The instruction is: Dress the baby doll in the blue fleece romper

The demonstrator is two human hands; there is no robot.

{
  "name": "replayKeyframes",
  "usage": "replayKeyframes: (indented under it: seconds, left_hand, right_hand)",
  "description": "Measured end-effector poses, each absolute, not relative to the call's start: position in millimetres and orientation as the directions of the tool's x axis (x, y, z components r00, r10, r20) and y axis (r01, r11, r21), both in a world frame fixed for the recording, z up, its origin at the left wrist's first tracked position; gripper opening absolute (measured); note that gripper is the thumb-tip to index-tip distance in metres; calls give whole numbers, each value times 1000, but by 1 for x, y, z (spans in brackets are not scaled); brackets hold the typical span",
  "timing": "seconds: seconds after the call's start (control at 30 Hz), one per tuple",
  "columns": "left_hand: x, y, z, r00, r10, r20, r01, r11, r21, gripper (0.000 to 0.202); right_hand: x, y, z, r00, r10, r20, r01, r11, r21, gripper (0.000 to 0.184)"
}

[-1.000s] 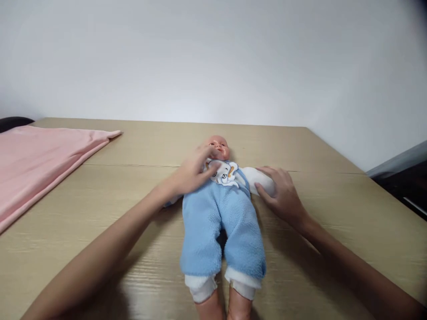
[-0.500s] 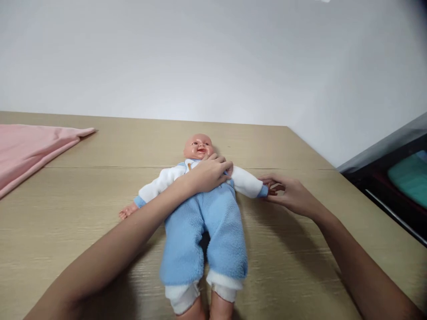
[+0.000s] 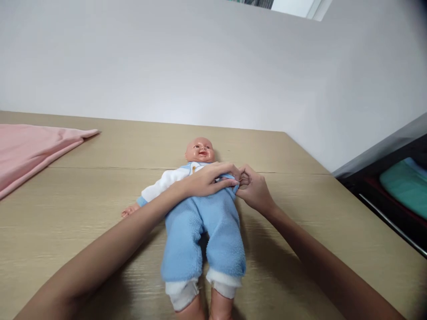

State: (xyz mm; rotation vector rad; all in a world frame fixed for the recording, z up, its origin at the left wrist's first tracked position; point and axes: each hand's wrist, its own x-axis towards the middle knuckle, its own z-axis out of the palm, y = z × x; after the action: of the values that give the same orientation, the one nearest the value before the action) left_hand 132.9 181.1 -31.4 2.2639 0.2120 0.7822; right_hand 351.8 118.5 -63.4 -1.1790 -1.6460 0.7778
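Note:
A baby doll [image 3: 200,222] lies on its back on the wooden table [image 3: 100,213], head away from me, in light blue fleece overalls and a white top. My left hand [image 3: 208,180] rests across the doll's chest, its fingertips pinching the blue fabric at the doll's right-hand side. My right hand [image 3: 253,189] is curled up against that same side and covers the doll's arm there. The doll's other arm, in a white sleeve with a blue cuff, stretches out to the left.
A pink cloth [image 3: 30,149] lies spread at the table's left. A plain wall stands behind the table. Off the table's right edge is a dark shelf with a folded teal cloth [image 3: 403,184].
My right hand has moved in from the doll's outstretched hand to its side, folding that arm in against the body. My left hand has shifted slightly right across the chest.

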Motion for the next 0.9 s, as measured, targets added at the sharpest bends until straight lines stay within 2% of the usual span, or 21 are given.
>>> replayKeyframes:
  seconds: [0.13, 0.27, 0.33, 0.43, 0.53, 0.6, 0.7, 0.9]
  left_hand:
    - [135, 184, -32, 733, 514, 445, -115, -551, 827, 27]
    - [139, 187, -34, 644, 596, 480, -112, -547, 830, 30]
    - [140, 188, -35, 650, 588, 482, -103, -560, 822, 29]
    - [142, 189, -35, 686, 559, 466, -105, -559, 823, 26]
    - [143, 190, -37, 687, 549, 477, -41, -626, 779, 22]
    - [143, 191, -40, 657, 560, 505, 79, -717, 692, 21]
    - [142, 194, -46, 615, 600, 511, 251, -764, 594, 23]
    - [139, 197, -45, 623, 686, 376, 409, -695, 591, 20]
  right_hand:
    - [359, 108, -64, -238, 905, 351, 382, 420, -823, 23]
    - [353, 98, -70, -279, 855, 438, 379, 516, -768, 19]
    - [346, 97, -75, -216, 882, 419, 309, 468, -828, 20]
    - [337, 101, -82, -93, 953, 288, 54, 293, -954, 26]
    - [332, 107, -85, -25, 988, 151, -184, 144, -972, 31]
    - [331, 110, -87, 27, 994, 102, -215, 106, -971, 33]
    - [332, 111, -89, 109, 991, 83, -166, 100, -981, 32]
    - [339, 115, -92, 143, 989, 39, -146, 60, -987, 32]
